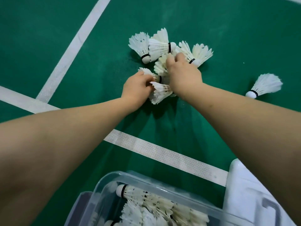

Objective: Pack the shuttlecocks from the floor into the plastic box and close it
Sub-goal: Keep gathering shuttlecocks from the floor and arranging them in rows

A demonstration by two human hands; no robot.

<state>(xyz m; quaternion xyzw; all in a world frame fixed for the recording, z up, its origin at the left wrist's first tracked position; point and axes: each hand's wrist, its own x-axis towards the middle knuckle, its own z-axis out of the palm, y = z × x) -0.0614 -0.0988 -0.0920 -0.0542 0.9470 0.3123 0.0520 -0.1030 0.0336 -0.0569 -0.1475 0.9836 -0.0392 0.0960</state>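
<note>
- While both arms reach forward over the green floor [40, 38], the box [138, 180] sits open at the near edge of the view, behind both hands; anything gathered has to travel back toward the body to reach it.
- Left hand [136, 90]: fingers curled onto the near shuttlecocks [160, 92] at the left of the pile. It looks closed on at least one skirt; how many it has, I cannot tell, since the fingertips are buried in feathers.
- Pile [154, 44]: lies just ahead of both hands, birds touching and overlapping, long axes pointing every way, some corks toward the camera, some sideways.
- Right hand [184, 74]: knuckles up, fingers bent down into the pile's centre. Seen from behind, so whether it grips anything or only rakes, cannot tell.
- Stray shuttlecock [265, 85]: alone, well apart to the right, cork toward the near left, skirt pointing away; right hand is the nearer one.
- Lid [244, 190]: white, on the floor just right of the box, partly under the right forearm and cut by the frame edge.
- Box already holds many shuttlecocks; its near side is cut off, so fill level is unclear.
</note>
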